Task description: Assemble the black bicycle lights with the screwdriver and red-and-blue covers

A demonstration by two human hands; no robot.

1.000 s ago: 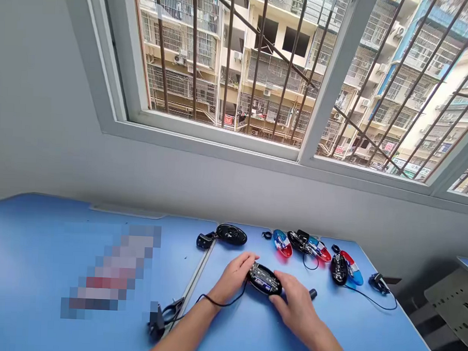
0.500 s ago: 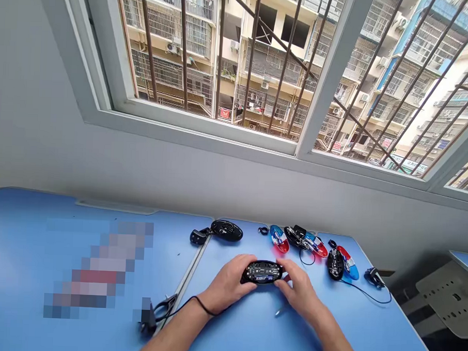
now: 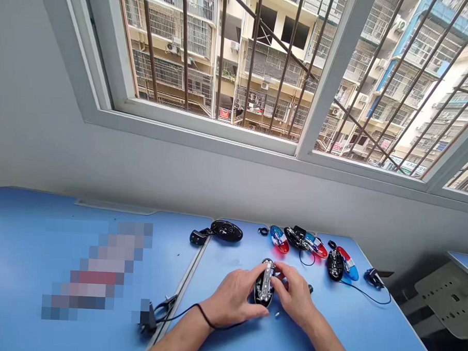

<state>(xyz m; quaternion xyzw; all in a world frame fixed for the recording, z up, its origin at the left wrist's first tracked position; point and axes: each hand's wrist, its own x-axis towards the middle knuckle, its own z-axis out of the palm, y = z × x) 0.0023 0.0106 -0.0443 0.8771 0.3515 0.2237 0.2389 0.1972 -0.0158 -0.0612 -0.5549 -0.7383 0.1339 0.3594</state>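
An opened black oval light housing (image 3: 258, 289), with a long pale strip or board (image 3: 267, 281) inside, stands lengthwise between my hands above the table. My left hand (image 3: 232, 294) grips its left side, index finger near the top and thumb near the bottom. My right hand (image 3: 294, 294) has its fingertips on the right edge and on the strip. A black cable (image 3: 202, 311) runs across my left wrist to a black switch-like part and clamp (image 3: 149, 319). Below the housing lies a tiny shiny piece (image 3: 277, 315). A small black part (image 3: 310, 288) shows beyond my right hand.
Along the blue table's (image 3: 219, 345) back lie a black oval unit (image 3: 226, 231), red-and-blue clear covers (image 3: 280, 239), and more opened black housings (image 3: 335, 265) with cables. A cabled black part (image 3: 374, 277) sits at the right edge. Blurred blocks hide something on the left. A barred window rises behind.
The housing has turned from lying crosswise to lengthwise, and its inside now shows a pale strip. My left hand has moved slightly lower, and my right fingers have come onto the housing's right side.
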